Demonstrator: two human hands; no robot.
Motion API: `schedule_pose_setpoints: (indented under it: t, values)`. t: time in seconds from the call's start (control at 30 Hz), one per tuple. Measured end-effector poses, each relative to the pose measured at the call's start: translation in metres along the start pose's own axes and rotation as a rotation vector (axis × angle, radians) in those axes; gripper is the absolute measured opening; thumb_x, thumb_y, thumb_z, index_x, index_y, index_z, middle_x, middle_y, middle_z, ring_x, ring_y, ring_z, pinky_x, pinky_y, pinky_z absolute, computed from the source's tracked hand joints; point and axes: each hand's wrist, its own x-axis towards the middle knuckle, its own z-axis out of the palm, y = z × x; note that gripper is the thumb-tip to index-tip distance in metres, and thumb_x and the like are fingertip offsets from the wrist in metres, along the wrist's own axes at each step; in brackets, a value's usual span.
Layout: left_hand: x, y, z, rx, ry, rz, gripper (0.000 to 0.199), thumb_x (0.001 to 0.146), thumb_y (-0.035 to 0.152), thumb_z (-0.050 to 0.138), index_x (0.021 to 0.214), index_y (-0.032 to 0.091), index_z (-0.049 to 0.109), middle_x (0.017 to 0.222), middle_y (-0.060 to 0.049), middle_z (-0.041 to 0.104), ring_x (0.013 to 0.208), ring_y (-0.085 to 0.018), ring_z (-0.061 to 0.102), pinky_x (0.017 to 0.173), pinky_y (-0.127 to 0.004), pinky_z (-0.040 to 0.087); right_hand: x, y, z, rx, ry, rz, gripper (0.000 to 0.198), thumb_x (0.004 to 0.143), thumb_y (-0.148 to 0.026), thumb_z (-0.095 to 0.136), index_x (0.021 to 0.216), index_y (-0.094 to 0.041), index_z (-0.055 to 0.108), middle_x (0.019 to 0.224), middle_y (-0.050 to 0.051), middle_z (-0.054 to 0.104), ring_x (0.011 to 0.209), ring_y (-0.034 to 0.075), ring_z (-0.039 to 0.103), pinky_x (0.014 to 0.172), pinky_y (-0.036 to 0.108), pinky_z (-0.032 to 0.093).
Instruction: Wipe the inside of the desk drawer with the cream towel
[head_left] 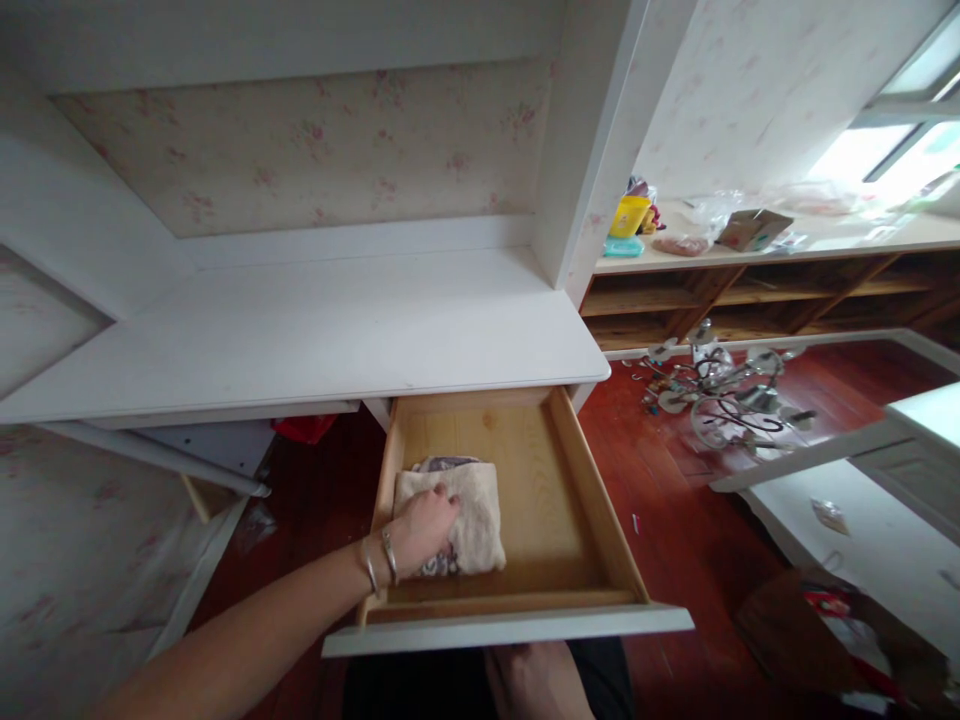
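A folded beige cloth [480, 510] with a grey-purple patterned part lies in the left half of the pulled-out wooden drawer [551, 500]. My left hand [427, 525], with two bracelets at its wrist, rests on the cloth with its fingers curled into it. Below the white drawer front [510, 632] is my right hand [536, 682], near my dark-clothed lap. The drawer front hides its fingers.
The white desk top [337, 325] spans above the drawer, with a tall frame behind. To the right, a chandelier [739, 395] lies on the red floor [660, 520]. Beyond it, a low shelf unit [765, 290] carries a yellow container [628, 216] and bags.
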Motion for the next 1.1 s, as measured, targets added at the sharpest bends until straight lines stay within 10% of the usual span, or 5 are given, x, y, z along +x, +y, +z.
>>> schedule_pose_setpoints:
  t: [0.3,0.93,1.1]
  values:
    - [-0.026,0.01,0.003,0.005,-0.006,0.078,0.046,0.077,0.037,0.07,0.119,0.019,0.061,0.114,-0.012,0.063,0.086,-0.028,0.067,0.072,-0.04,0.056,0.002,0.004,0.012,-0.056,-0.047,-0.02,0.028,0.082,-0.017,0.052,0.099,-0.023,0.072,0.103,0.011,0.073,0.094,0.03,0.067,0.083,0.038,0.05]
    - [0.077,0.131,-0.004,0.113,0.301,0.297,0.049,0.085,0.051,0.06,0.114,0.011,0.064,0.114,-0.019,0.056,0.099,-0.03,0.053,0.062,-0.035,0.05,0.0,-0.001,-0.003,0.005,0.019,-0.028,0.03,0.082,-0.015,0.052,0.102,-0.023,0.073,0.104,0.009,0.074,0.091,0.027,0.068,0.084,0.034,0.05]
    - [0.082,0.122,-0.008,0.078,0.285,0.301,0.061,0.077,0.057,0.067,0.119,0.013,0.062,0.115,-0.018,0.055,0.102,-0.031,0.053,0.062,-0.034,0.05,0.001,-0.001,0.0,0.016,0.021,-0.024,0.027,0.08,-0.014,0.056,0.1,-0.022,0.074,0.1,0.008,0.075,0.089,0.025,0.068,0.084,0.031,0.049]
